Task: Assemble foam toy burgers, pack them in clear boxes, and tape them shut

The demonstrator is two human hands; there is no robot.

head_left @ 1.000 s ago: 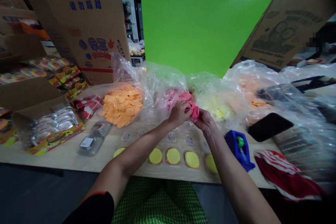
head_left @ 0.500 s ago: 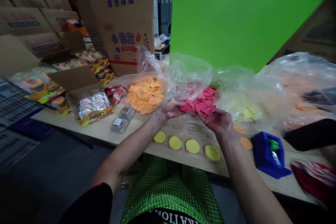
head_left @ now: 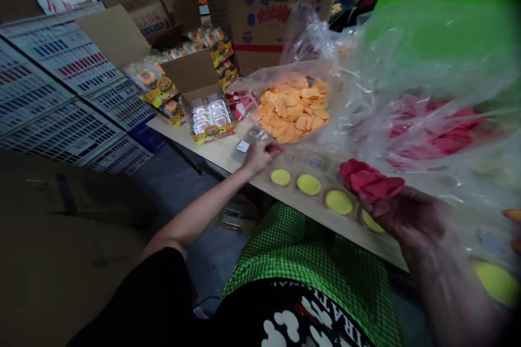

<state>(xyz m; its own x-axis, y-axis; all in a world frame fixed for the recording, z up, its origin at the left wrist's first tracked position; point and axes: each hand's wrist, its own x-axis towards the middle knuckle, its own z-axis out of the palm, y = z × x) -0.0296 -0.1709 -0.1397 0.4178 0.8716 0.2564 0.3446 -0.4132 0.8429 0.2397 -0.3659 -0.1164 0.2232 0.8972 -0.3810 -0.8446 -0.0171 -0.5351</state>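
My left hand point(head_left: 259, 157) is closed in a pinch on a thin red slice point(head_left: 277, 149), over the left end of a row of clear plastic trays. On the fingers of my right hand point(head_left: 415, 219) rests a small stack of red slices point(head_left: 372, 180), soft-looking with wavy edges. Below it and to the left, round yellow slices point(head_left: 308, 184) sit in clear trays along the table's front edge. One of them is partly hidden by my right hand. Behind the stack, a clear plastic bag point(head_left: 366, 114) holds more red slices point(head_left: 443, 127).
Orange slices point(head_left: 293, 105) fill an open bag at the table's back. A display box point(head_left: 214, 119) of clear packs stands left, beside more boxes of burger-shaped sweets point(head_left: 146, 76). A large carton point(head_left: 268, 11) and a green board point(head_left: 451, 27) rise behind. Crates point(head_left: 73, 70) stand at the left.
The view has swung left. My hands have moved apart: the left has gone left to the trays with a red slice, while the right keeps the stack, away from the bag.
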